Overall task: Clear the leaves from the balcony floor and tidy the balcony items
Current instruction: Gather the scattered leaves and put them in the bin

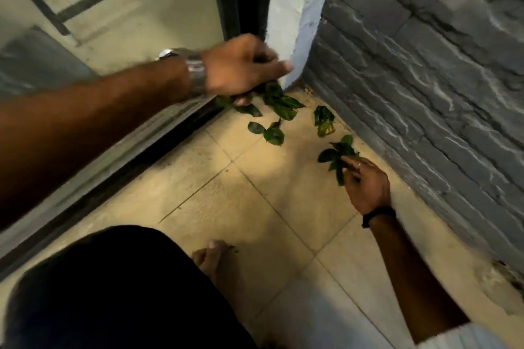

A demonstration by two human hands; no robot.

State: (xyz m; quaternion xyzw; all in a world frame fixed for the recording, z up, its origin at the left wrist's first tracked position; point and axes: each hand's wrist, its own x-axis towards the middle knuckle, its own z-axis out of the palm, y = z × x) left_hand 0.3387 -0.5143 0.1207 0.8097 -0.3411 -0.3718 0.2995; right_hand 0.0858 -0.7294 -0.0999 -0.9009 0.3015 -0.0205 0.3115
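Toes of a bare foot (211, 253) sit nearest on the tiled balcony floor (198, 201), beside a dark-clothed knee. Further out, the right hand (365, 184), a black band at its wrist, pinches a sprig of green leaves (338, 154) lying close to the grey stone-clad wall (425, 79). Beyond it, loose leaves lie scattered on the tiles: a pair (268, 132) mid-floor and a yellowing one (324, 120) near the wall. Farthest, the left hand (241, 65), with a metal watch (195, 71), is curled around a bunch of leaves (278, 102) at the foot of the white pillar (295, 8) by the sliding-door track (119, 161). Leaves like these are likely featherlight, limp and easily torn; pinching by the stem or scooping several together should serve best.
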